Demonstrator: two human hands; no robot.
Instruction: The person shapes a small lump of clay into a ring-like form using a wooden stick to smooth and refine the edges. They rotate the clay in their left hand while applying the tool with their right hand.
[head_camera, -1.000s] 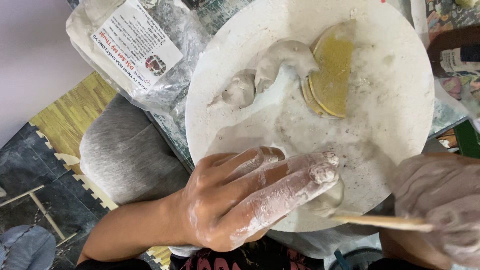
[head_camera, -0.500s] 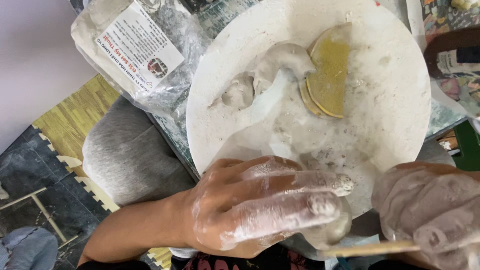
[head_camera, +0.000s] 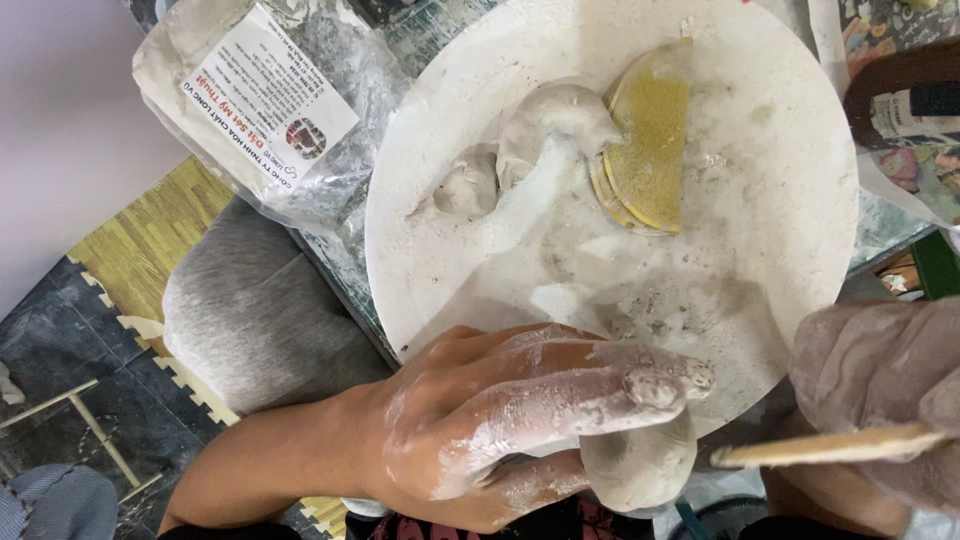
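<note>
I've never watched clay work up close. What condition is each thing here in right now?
left hand: smeared with pale clay, fingers curled around the clay lump.
clay lump: smooth, rounded, held at the board's near edge.
right hand: clay-coated, gripping the wooden stick.
wooden stick: roughly level, tip pointing at the lump.
round board: dusted and smeared with clay.
yellow sponge: lying on the board beside clay scraps.
plastic bag: crumpled, lying beside the board.

The left hand (head_camera: 500, 430), smeared with clay, now lies lower over the near rim of the round white board (head_camera: 780, 200), its fingers closed around a pale clay lump (head_camera: 640, 465) that shows more fully. The right hand (head_camera: 880, 390) sits higher, its wooden stick (head_camera: 825, 447) pointing toward the lump.
</note>
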